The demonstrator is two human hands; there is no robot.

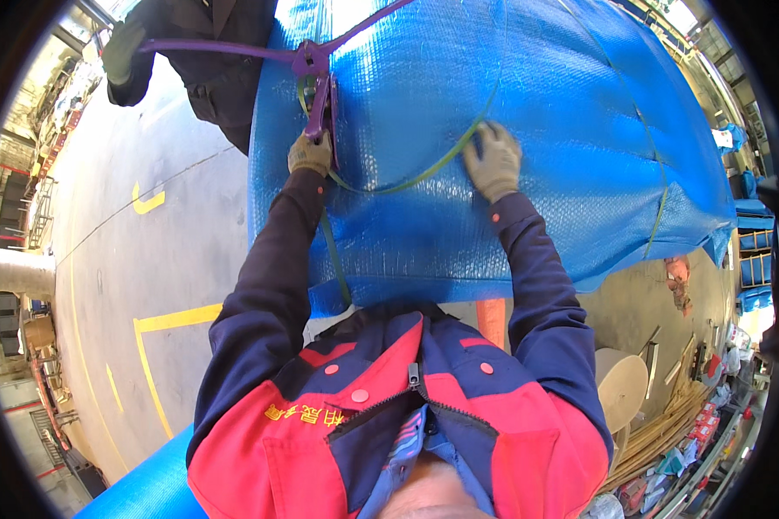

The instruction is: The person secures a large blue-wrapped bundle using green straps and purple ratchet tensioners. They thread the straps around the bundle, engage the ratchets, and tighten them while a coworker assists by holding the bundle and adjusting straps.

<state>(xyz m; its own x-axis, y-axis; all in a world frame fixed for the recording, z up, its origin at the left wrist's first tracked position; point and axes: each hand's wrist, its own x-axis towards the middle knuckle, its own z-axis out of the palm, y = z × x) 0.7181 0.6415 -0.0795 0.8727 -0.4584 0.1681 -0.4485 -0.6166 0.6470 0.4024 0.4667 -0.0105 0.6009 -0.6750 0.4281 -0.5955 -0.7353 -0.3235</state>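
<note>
Both hands were gloved: my left hand (310,154) closed around the purple strapping tool (318,95), my right hand (493,160) lay flat and open on the green strap (407,182). This thin strap ran sideways between them, sagging over the blue wrapped bundle (537,112) ahead.

Both arms reach forward and up from the lower edge, in dark blue sleeves, elbows slightly bent. The gloved left hand (310,154) is closed in a fist, knuckles toward the camera. The gloved right hand (493,161) lies flat, palm down, fingers spread and pointing away from the body.
</note>
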